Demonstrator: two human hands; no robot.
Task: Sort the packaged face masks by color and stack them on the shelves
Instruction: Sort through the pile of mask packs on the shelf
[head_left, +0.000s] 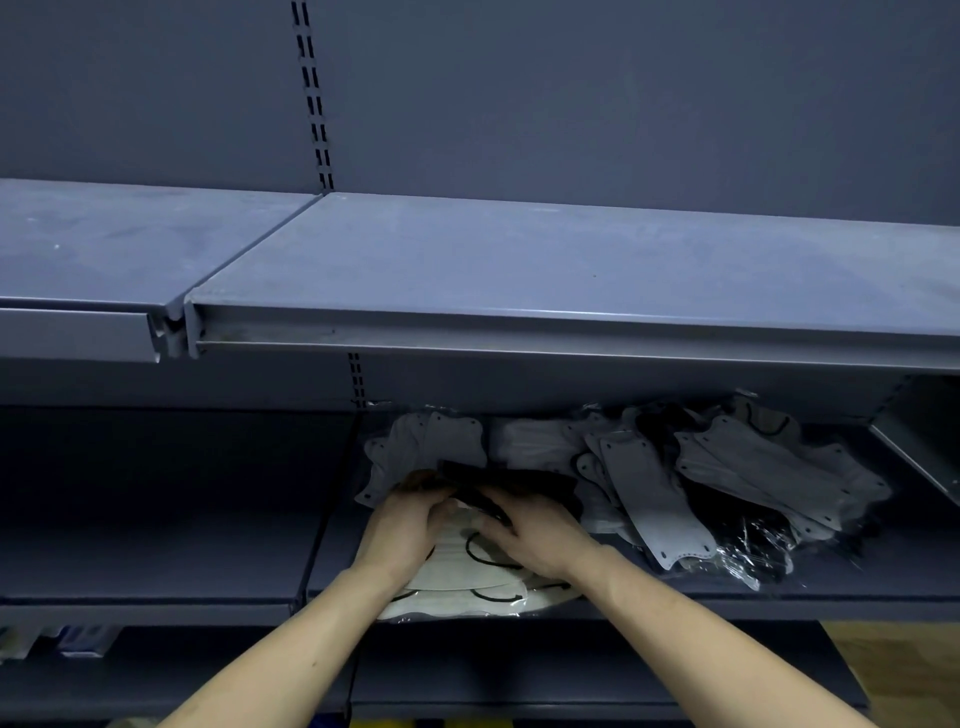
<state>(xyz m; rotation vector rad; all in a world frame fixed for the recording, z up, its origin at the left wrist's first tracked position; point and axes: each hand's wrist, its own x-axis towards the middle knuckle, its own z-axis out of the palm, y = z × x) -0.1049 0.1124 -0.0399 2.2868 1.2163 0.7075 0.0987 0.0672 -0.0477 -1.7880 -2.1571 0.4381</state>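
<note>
Most masks remain unsorted: the mixed pile (727, 483) lies beside your hands. Your left hand (402, 525) and right hand (530, 530) pinch a black mask (514, 480) over the small cream stack (467, 587).

Head camera, close, facing forward-down at middle shelf (727, 592).

Upper shelf (519, 260) above middle shelf (857, 587); loose mask heap (727, 478) at right on middle shelf; small stack (467, 582) at front, left of heap; both hands (405, 525) (535, 530) resting on stack, side by side.
</note>
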